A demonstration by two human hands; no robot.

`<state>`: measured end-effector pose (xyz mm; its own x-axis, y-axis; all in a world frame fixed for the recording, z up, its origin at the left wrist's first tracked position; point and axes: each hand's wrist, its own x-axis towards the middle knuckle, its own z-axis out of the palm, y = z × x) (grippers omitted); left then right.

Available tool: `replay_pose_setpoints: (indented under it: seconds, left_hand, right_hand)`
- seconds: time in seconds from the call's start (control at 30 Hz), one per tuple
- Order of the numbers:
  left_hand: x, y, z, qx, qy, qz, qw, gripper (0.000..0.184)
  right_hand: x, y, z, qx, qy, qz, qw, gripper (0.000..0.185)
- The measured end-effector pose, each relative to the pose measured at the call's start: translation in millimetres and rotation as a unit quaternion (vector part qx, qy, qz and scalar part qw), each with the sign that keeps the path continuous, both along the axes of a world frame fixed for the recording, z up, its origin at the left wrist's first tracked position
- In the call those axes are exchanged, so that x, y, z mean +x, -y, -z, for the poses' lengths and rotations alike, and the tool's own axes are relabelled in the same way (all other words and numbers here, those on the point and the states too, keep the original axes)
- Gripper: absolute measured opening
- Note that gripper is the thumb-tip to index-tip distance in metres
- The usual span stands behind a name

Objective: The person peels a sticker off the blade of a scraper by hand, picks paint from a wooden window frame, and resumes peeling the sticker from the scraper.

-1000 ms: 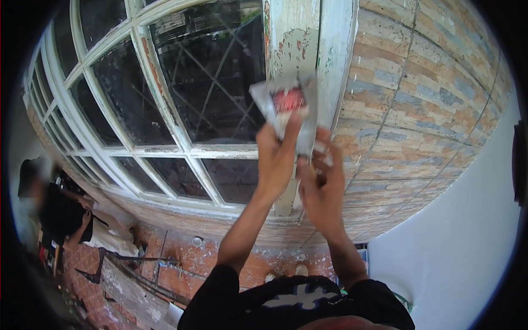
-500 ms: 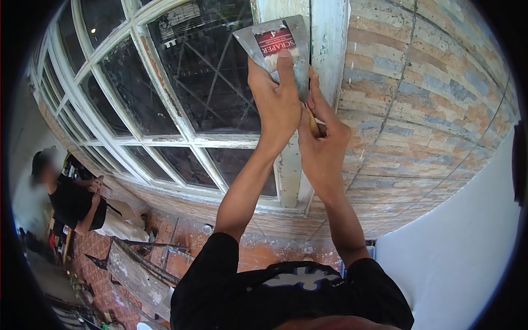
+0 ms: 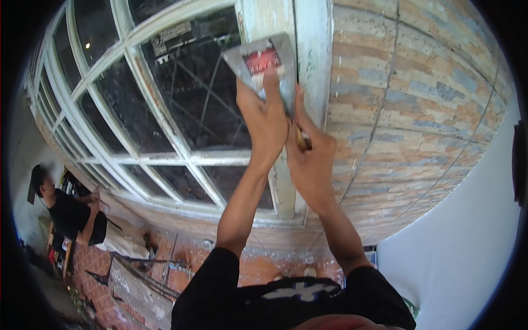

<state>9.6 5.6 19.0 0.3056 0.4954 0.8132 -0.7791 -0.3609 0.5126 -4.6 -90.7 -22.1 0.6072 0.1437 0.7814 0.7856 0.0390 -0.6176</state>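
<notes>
A broad metal scraper (image 3: 237,56) with a red label lies against the peeling white window frame (image 3: 268,19), its blade pointing up. My left hand (image 3: 265,124) grips the blade, thumb on the label and fingers behind it. Just below and to the right, my right hand (image 3: 314,157) is wrapped round the scraper's yellowish handle (image 3: 301,138), with its index finger stretched up along the blade's edge. The scraper's far side is hidden.
Glass panes (image 3: 190,82) fill the left side, and a stone-tiled wall (image 3: 407,104) stands at the right. A person (image 3: 74,215) in a black shirt is at the lower left, near a paint-spattered plank (image 3: 135,286). Paint flakes litter the tiled floor (image 3: 250,269).
The scraper first went up the frame in both hands, then slightly down. My hands and the tool now appear further left in view.
</notes>
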Motion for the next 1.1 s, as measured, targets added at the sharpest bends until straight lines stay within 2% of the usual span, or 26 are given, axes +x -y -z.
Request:
replay_pose_setpoints:
  seconds: [0.03, 0.1, 0.17, 0.3, 0.43, 0.47, 0.57, 0.67, 0.7, 0.8, 0.93, 1.1]
  left_hand:
    - [1.8, -1.4, 4.5, 0.010, -0.002, -0.013, 1.000, 0.025]
    - [2.4, 3.6, 9.0, -0.001, -0.014, 0.004, 1.000, 0.025]
    - [3.1, 2.2, 6.5, -0.003, -0.027, 0.000, 1.000, 0.026]
    - [-1.7, 6.5, 4.3, -0.043, -0.038, 0.061, 0.996, 0.028]
    - [3.3, 8.4, 14.3, -0.006, -0.016, -0.029, 0.999, 0.029]
    - [3.7, 8.4, 8.7, -0.005, -0.014, -0.010, 1.000, 0.029]
    - [-2.0, 12.4, 3.4, -0.022, -0.023, 0.029, 0.999, 0.028]
    - [3.2, 10.5, 11.0, 0.002, -0.007, -0.030, 1.000, 0.025]
    - [4.6, 11.6, 7.8, 0.009, 0.000, -0.046, 0.999, 0.025]
    - [2.9, 16.0, -10.4, -0.016, 0.002, 0.006, 1.000, 0.026]
    - [3.9, 19.8, 2.9, 0.042, 0.012, -0.069, 0.997, 0.027]
    - [6.9, 32.7, 3.6, -0.032, 0.018, -0.037, 0.999, 0.024]
  right_hand:
    - [-2.2, 1.6, -1.8, -0.010, -0.010, 0.001, 1.000, 0.054]
    - [5.9, -4.2, 7.3, 0.029, 0.058, 0.034, 0.997, 0.056]
    - [0.8, 0.5, 8.6, 0.023, -0.014, -0.001, 1.000, 0.056]
    - [-1.2, 1.2, 5.6, 0.004, -0.010, 0.017, 1.000, 0.057]
    - [8.4, 0.0, 10.6, 0.020, 0.018, 0.019, 0.999, 0.056]
    - [9.9, -0.6, 10.2, 0.028, 0.035, 0.026, 0.999, 0.056]
    - [2.3, 7.5, 2.9, 0.022, -0.014, -0.026, 0.999, 0.054]
    - [2.0, 13.0, 6.5, -0.002, -0.037, -0.040, 0.999, 0.053]
    - [6.8, 10.5, 4.3, 0.016, -0.004, -0.038, 0.999, 0.055]
    - [18.1, 6.6, -1.8, 0.040, 0.050, -0.038, 0.997, 0.059]
    - [15.9, 16.5, 5.4, 0.021, 0.026, -0.046, 0.998, 0.059]
    - [18.4, 24.9, 4.1, 0.008, 0.024, -0.043, 0.999, 0.059]
